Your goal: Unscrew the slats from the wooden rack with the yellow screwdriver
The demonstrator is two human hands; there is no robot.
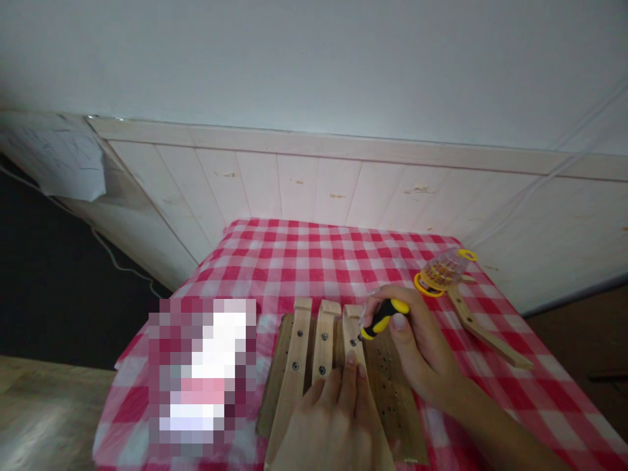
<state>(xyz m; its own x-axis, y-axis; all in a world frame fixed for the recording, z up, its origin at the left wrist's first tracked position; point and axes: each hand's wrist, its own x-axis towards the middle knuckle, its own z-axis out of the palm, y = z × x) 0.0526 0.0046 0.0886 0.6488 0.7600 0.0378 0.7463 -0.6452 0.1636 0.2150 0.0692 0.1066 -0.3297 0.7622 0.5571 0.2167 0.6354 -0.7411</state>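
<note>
My right hand [415, 333] is closed round a short yellow and black screwdriver [385, 319]. The screwdriver's tip meets a dark screw [353, 342] near the far end of the rightmost wooden slat [352, 320]. My left hand [338, 409] lies flat with its fingers stretched over the slats, fingertips pressing on the rightmost one just below that screw. Beside it are a middle slat [328, 324] and a left slat [303, 320], each showing two dark screws. All three slats lie on a brown wooden board [387, 373] with small holes. The slats' near ends are partly hidden by my left hand.
A red-and-white checked cloth [314, 255] covers the table. At the right lie a clear container with yellow ends [444, 270] and a loose wooden slat with holes [485, 337]. A pixelated area [201, 379] hides something at the left. A panelled wall [294, 183] stands behind.
</note>
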